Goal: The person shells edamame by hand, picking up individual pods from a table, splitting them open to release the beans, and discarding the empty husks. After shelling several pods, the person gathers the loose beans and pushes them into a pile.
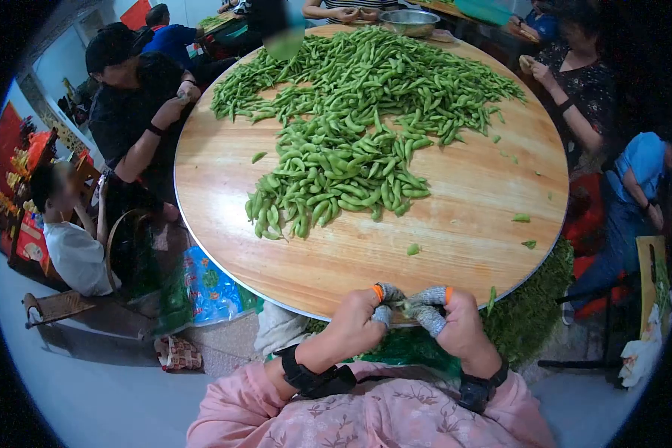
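Soybean pod sits at the near edge of the worktop, pinched between left hand and right hand. Gripping both ends with the covered fingertips and pressing along the seam should open it cleanly.

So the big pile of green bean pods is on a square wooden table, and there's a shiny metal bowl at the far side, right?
Not quite. The table is round, not square, as the head view shows. The rest is right: it is wooden, the big pile of green bean pods lies on it, and a shiny metal bowl stands at the far side.
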Demonstrator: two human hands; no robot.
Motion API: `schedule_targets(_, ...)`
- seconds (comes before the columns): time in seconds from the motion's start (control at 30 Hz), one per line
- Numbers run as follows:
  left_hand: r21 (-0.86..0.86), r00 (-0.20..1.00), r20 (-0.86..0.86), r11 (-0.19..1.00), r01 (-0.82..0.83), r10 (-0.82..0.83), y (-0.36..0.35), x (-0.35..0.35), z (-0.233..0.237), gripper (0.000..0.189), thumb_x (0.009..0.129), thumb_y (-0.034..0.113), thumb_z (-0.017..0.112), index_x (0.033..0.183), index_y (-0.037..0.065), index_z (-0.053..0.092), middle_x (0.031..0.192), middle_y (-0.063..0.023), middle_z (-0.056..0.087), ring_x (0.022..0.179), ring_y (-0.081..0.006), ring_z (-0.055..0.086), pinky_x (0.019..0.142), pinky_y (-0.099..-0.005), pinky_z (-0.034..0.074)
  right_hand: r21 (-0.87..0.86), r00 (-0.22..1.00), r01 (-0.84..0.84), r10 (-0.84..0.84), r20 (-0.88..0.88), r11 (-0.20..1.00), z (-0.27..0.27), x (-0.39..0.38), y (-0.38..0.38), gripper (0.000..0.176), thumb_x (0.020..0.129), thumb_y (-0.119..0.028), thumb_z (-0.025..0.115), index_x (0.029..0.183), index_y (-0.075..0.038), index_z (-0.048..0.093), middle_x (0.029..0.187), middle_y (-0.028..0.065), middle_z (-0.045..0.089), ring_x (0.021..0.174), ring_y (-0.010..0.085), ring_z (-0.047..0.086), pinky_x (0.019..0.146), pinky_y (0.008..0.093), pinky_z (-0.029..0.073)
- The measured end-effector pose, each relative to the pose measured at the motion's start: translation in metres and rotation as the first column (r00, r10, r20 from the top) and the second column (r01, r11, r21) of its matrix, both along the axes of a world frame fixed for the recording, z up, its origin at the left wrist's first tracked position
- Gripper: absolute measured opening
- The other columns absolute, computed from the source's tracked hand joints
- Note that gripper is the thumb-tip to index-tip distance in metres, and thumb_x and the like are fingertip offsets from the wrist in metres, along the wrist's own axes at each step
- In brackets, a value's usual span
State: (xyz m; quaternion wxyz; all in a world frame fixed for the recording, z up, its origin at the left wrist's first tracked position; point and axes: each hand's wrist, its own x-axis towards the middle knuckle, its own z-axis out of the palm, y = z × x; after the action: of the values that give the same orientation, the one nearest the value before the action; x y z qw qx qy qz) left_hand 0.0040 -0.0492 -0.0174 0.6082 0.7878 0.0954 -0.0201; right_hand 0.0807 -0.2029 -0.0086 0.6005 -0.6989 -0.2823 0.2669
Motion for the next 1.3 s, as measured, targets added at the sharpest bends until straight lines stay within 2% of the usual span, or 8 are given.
schedule_targets(0.2, 0.205, 0.981, 0.084, 0.966, 0.157, -0.177, 0.009, -0.005, 0.008, 0.038, 0.066, -0.001, 0.046, 0.103, 0.001, 0.051, 0.078, -0.0095, 0.055, 0.070, -0.0184, 0.053, 0.065, -0.0272, 0.042, -0.461, 0.839, 0.413, -0.132, 0.528, 0.785, 0.026, 0.046, -0.066, 0.020, 0.069, -0.001, 0.051, 0.088, 0.001, 0.057, 0.070, 0.0146, 0.058, 0.065, 0.0245, 0.057, 0.061, 0.0303, 0.045)
schedule_targets(0.33, 0.292, 0.914, 0.352, 0.952, 0.095, -0.200, 0.018, -0.010, -0.008, 0.029, 0.071, 0.006, 0.051, 0.100, 0.001, 0.054, 0.073, -0.0103, 0.054, 0.065, -0.0222, 0.052, 0.060, -0.0276, 0.042, -0.382, 0.727, 0.517, -0.157, 0.668, 0.766, 0.035, 0.071, -0.065, 0.020, 0.069, -0.006, 0.050, 0.087, 0.000, 0.056, 0.074, 0.0191, 0.055, 0.068, 0.0309, 0.056, 0.062, 0.0330, 0.044)
schedule_targets(0.47, 0.158, 0.892, 0.436, 0.986, 0.058, -0.122, 0.023, -0.011, -0.021, 0.026, 0.070, 0.008, 0.055, 0.095, 0.003, 0.056, 0.067, -0.0106, 0.053, 0.061, -0.0252, 0.052, 0.055, -0.0303, 0.041, -0.410, 0.638, 0.268, 0.158, 0.754, 0.872, 0.026, 0.093, -0.003, 0.021, 0.069, -0.008, 0.050, 0.088, 0.000, 0.056, 0.076, 0.0212, 0.054, 0.072, 0.0343, 0.055, 0.064, 0.0396, 0.043)
schedule_targets(0.67, 0.075, 0.891, 0.442, 0.994, 0.076, -0.101, 0.026, -0.015, -0.023, 0.023, 0.069, 0.007, 0.056, 0.091, 0.002, 0.057, 0.066, -0.0104, 0.054, 0.058, -0.0236, 0.053, 0.053, -0.0277, 0.041, -0.582, 0.592, 0.410, 0.280, 0.756, 0.702, 0.007, 0.136, 0.067, 0.020, 0.069, -0.006, 0.051, 0.087, -0.001, 0.057, 0.080, 0.0210, 0.055, 0.076, 0.0348, 0.054, 0.067, 0.0397, 0.043)
schedule_targets(0.83, 0.092, 0.858, 0.501, 0.993, 0.077, -0.113, 0.026, -0.014, -0.026, 0.021, 0.069, 0.006, 0.055, 0.089, 0.001, 0.058, 0.067, -0.0108, 0.054, 0.059, -0.0225, 0.055, 0.053, -0.0266, 0.042, -0.606, 0.508, 0.175, 0.457, 0.731, 0.775, 0.005, 0.112, 0.082, 0.017, 0.068, -0.004, 0.050, 0.083, -0.001, 0.056, 0.078, 0.0208, 0.055, 0.073, 0.0346, 0.054, 0.064, 0.0409, 0.043)
schedule_targets(1.03, -0.124, 0.891, 0.453, 0.991, 0.039, 0.022, 0.026, -0.017, -0.023, 0.020, 0.069, 0.004, 0.055, 0.089, 0.002, 0.058, 0.069, -0.0126, 0.053, 0.062, -0.0241, 0.053, 0.056, -0.0291, 0.042, -0.592, 0.724, 0.058, 0.375, 0.579, 0.804, 0.020, 0.083, 0.053, 0.019, 0.066, -0.004, 0.051, 0.084, 0.000, 0.056, 0.080, 0.0206, 0.054, 0.074, 0.0371, 0.052, 0.064, 0.0392, 0.043)
schedule_targets(1.17, 0.327, 0.911, 0.412, 0.935, -0.139, -0.009, 0.041, -0.002, -0.003, 0.014, 0.071, 0.003, 0.057, 0.084, 0.000, 0.058, 0.073, -0.0125, 0.054, 0.066, -0.0240, 0.053, 0.059, -0.0291, 0.042, -0.607, 0.640, 0.141, 0.396, 0.658, 0.782, 0.006, 0.084, 0.007, 0.019, 0.068, -0.005, 0.051, 0.086, -0.001, 0.057, 0.081, 0.0210, 0.054, 0.075, 0.0375, 0.052, 0.064, 0.0371, 0.043)
schedule_targets(1.3, 0.554, 0.910, 0.410, 0.808, -0.203, -0.052, 0.044, 0.026, 0.006, 0.015, 0.070, 0.007, 0.058, 0.084, 0.001, 0.058, 0.076, -0.0160, 0.054, 0.067, -0.0313, 0.053, 0.059, -0.0358, 0.043, -0.444, 0.746, 0.354, 0.038, 0.665, 0.823, 0.020, 0.075, -0.042, 0.014, 0.069, -0.003, 0.053, 0.082, 0.002, 0.057, 0.081, 0.0184, 0.056, 0.075, 0.0306, 0.055, 0.067, 0.0336, 0.044)
